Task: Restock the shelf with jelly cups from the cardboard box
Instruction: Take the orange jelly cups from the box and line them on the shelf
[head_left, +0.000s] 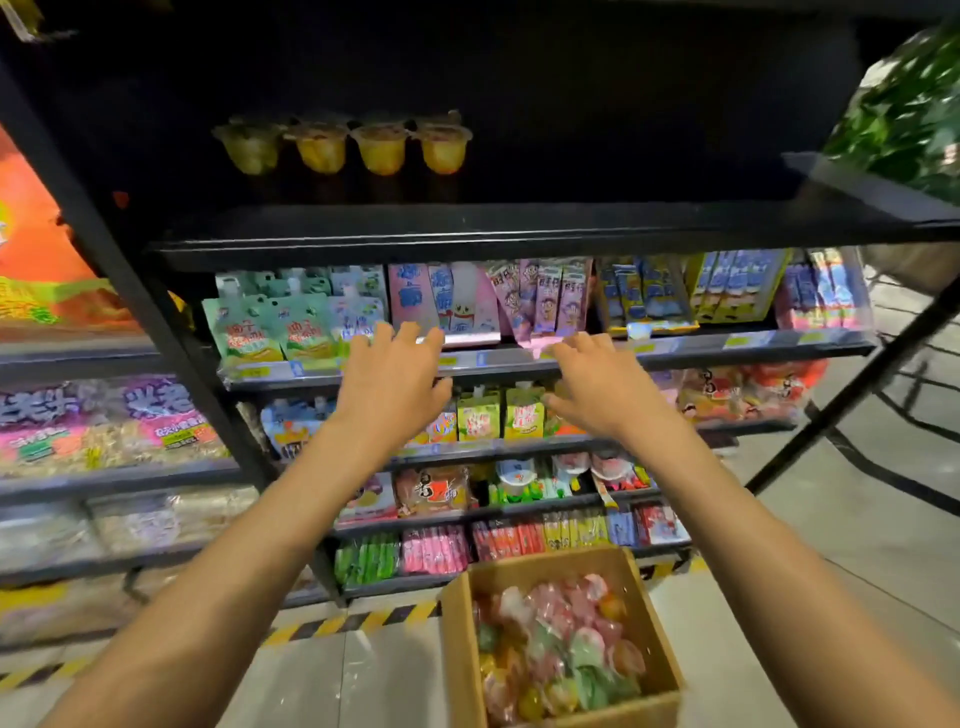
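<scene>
Several yellow jelly cups (343, 145) stand in a row at the back of the dark top shelf (467, 228). On the floor at the lower right, an open cardboard box (457, 623) holds several mixed-colour jelly cups (556, 639). My left hand (389, 374) and my right hand (592, 384) are both stretched out in front of the second shelf, fingers spread and holding nothing. Both hands hang well below the top shelf and high above the box.
Lower shelves (519, 358) carry snack pouches, boxes and candy sticks. A neighbouring rack (104, 426) with bagged goods stands at the left. Green foliage (904, 104) is at the upper right. Yellow-black floor tape (353, 621) runs in front of the rack.
</scene>
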